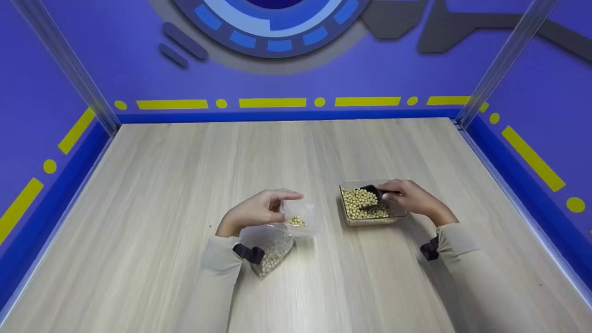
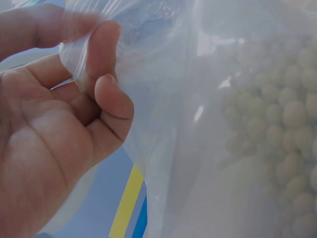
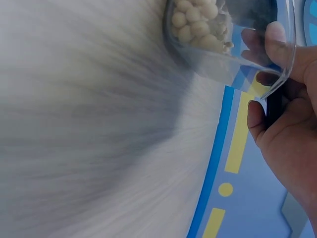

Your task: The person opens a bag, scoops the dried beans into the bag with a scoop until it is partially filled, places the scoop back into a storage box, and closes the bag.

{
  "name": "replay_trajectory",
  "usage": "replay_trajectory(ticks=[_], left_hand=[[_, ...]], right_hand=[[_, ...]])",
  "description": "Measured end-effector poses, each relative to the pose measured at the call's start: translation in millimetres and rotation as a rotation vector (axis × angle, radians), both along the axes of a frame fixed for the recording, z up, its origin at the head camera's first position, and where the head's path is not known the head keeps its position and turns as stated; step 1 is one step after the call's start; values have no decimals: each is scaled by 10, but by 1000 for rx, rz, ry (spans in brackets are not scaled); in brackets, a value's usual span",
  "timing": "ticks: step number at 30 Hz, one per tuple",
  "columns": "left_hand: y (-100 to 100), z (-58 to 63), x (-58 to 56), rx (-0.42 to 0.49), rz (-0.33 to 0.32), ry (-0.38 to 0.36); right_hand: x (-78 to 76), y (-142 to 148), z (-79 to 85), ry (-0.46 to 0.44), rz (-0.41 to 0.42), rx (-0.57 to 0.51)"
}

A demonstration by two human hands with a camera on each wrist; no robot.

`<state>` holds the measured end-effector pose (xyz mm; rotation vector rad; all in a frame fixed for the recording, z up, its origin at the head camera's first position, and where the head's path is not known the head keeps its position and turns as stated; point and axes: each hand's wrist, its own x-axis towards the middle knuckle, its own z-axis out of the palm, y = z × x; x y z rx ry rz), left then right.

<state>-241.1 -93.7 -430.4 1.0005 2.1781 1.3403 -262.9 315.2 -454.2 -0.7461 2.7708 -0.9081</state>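
Observation:
My left hand (image 1: pixel 259 210) grips the top of a clear plastic bag (image 2: pixel 163 129), with its mouth spread apart. Soybeans (image 2: pixel 292 114) fill the lower part of the bag, and a few more beans (image 1: pixel 297 221) show at its mouth in the head view. To the right stands a clear rectangular container (image 1: pixel 372 223) of soybeans (image 1: pixel 354 199). My right hand (image 1: pixel 411 196) holds a black scoop (image 1: pixel 373 193) by its handle, and the scoop's head is down among the beans. In the right wrist view the fingers (image 3: pixel 257 119) curl around the black handle beside the container's wall.
Both things are on a light wood-grain table (image 1: pixel 185 162). Blue panels (image 1: pixel 296 83) with yellow marks close in the back and both sides. A black strap (image 1: pixel 249 253) sits on the left wrist and another (image 1: pixel 430 249) on the right.

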Motion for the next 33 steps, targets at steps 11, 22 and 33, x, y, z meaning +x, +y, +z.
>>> replay_trajectory(ticks=[11, 22, 33], left_hand=[[6, 0, -2, 0, -12, -8], [9, 6, 1, 5, -23, 20], [17, -24, -15, 14, -18, -2]], right_hand=[[-4, 21, -26, 12, 7, -25], [14, 47, -29, -46, -26, -42], [30, 56, -24, -82, -49, -61]])
